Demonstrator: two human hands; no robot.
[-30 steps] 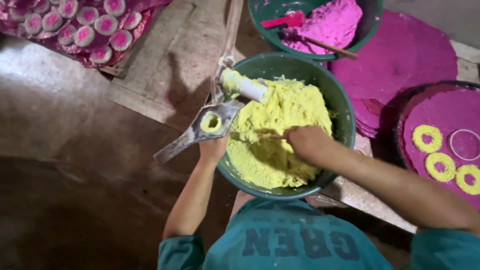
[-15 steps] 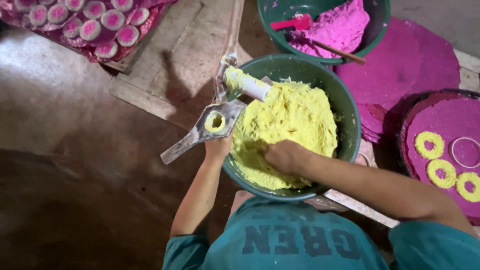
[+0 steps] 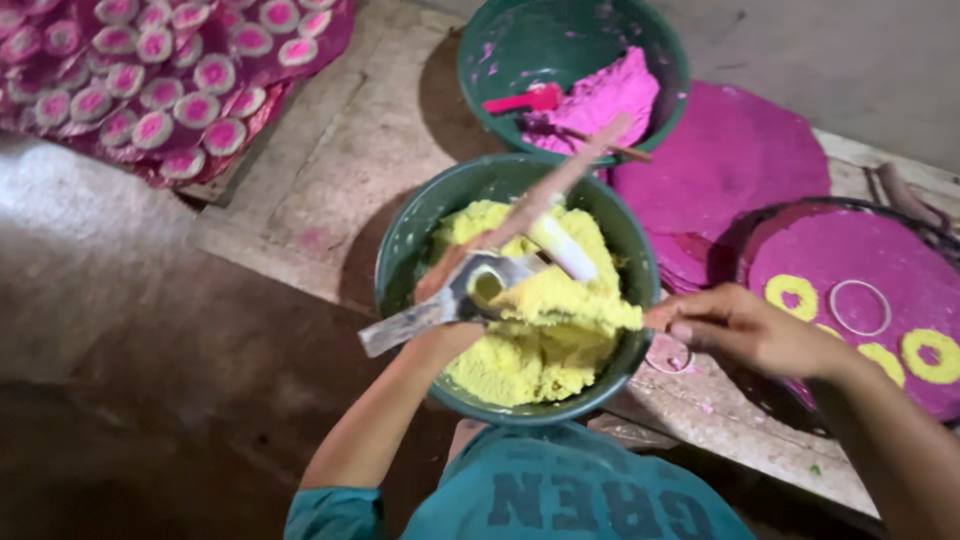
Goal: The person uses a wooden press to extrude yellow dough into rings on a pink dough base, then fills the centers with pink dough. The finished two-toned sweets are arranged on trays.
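In the centre of the frame the left hand (image 3: 440, 340) grips the metal mould (image 3: 455, 300), its long axis running lower left to upper right over the yellow paste (image 3: 545, 330) in the green basin (image 3: 400, 250). The right hand (image 3: 745, 328), fingers loosely closed on nothing, is at the basin's right rim.

Tight on the right, open on the left

We see bare floor (image 3: 150, 330) left of the yellow-filled basin (image 3: 400, 250); the pink basin (image 3: 480, 60) and pink mats (image 3: 740, 150) crowd behind and right.

right hand (image 3: 745, 330) out of yellow mix (image 3: 545, 320)
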